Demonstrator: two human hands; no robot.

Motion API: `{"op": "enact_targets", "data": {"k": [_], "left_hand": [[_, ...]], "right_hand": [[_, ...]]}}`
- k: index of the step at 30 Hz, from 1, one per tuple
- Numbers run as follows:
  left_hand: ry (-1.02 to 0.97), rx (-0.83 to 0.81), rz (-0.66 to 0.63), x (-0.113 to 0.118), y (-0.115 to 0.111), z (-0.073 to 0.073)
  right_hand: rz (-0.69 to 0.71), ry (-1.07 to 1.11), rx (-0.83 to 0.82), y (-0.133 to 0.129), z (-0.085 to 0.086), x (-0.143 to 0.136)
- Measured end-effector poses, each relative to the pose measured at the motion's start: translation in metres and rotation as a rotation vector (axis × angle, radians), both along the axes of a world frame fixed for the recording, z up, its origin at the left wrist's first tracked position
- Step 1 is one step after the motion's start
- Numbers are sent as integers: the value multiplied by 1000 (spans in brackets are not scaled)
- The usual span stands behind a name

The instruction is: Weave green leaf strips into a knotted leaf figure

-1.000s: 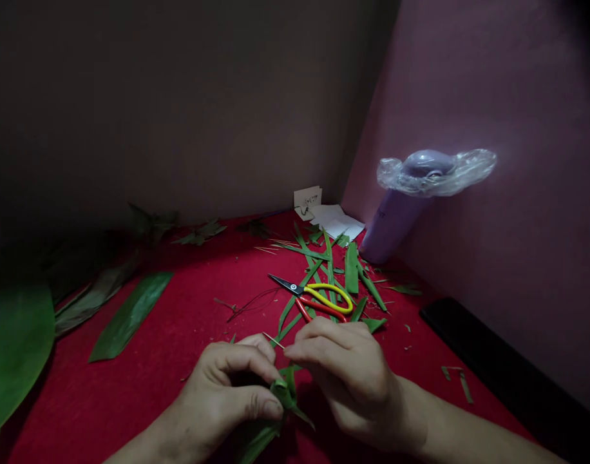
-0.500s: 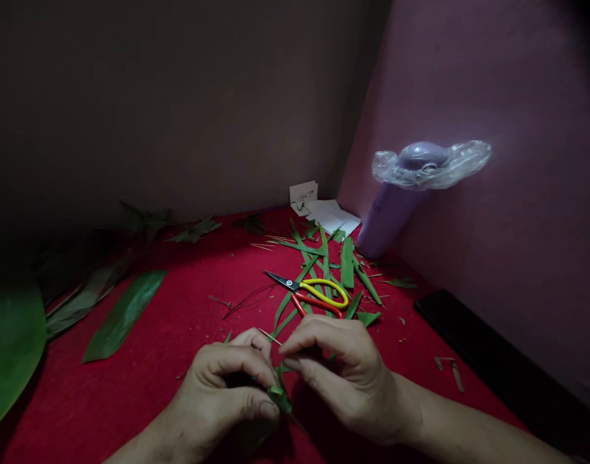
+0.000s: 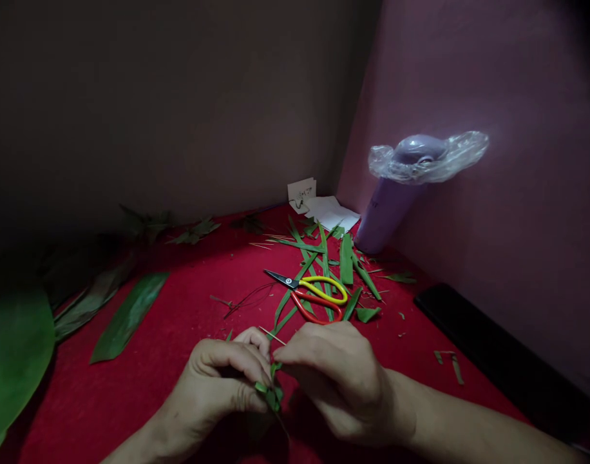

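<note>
The tabletop (image 3: 193,303) is red all over. Behind it is a dark gray wall (image 3: 179,103), and on the right is a purple wall (image 3: 507,212). The room is dim, and the far left is very dark.

A purple bottle (image 3: 389,209) leans at the far right, with crinkly clear plastic (image 3: 462,154) around its top. It has small dark letters, too tiny to read. A white card (image 3: 302,189) at the far side has dark marks that I can't read, and white paper (image 3: 331,211) lies beside it.

The small green leaf piece (image 3: 271,396) is at the near side, in the middle. It looks folded, with little bits poking out. The left hand (image 3: 222,380) pinches it with thumb and finger. The right hand (image 3: 341,380) is just beside it, its fingers closed on a thin stick (image 3: 270,335).

Scissors (image 3: 304,290) with one yellow and one red handle lie past the hands, among green leaf strips (image 3: 346,259). A wide leaf strip (image 3: 131,316) lies on the left, and a long black thing (image 3: 488,354) on the right.
</note>
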State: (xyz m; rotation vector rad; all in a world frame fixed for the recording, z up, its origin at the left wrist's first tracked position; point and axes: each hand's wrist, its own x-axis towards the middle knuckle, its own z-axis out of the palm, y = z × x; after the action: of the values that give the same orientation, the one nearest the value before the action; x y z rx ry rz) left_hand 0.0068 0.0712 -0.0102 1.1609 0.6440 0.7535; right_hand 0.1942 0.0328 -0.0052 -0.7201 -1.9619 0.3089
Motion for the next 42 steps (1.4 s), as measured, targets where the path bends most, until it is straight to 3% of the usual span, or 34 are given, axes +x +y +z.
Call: {"op": "enact_targets", "data": {"k": [9, 19, 30, 34, 38, 42], "left_hand": [[-74, -291, -15, 3, -6, 4], [-187, -455, -83, 1, -9, 0], [-241, -465, -96, 0, -7, -3], [-210, -452, -55, 2, -7, 0], [-191, -421, -7, 2, -7, -1], [-159, -389, 35, 3, -7, -1]], "right_hand": [[-180, -155, 242, 2, -6, 3], [-150, -234, 380, 4, 2, 11], [-83, -169, 292, 7, -6, 10], [-136, -110, 155, 5, -6, 6], [-103, -55, 61, 0, -4, 1], [-74, 130, -173, -5, -2, -5]]}}
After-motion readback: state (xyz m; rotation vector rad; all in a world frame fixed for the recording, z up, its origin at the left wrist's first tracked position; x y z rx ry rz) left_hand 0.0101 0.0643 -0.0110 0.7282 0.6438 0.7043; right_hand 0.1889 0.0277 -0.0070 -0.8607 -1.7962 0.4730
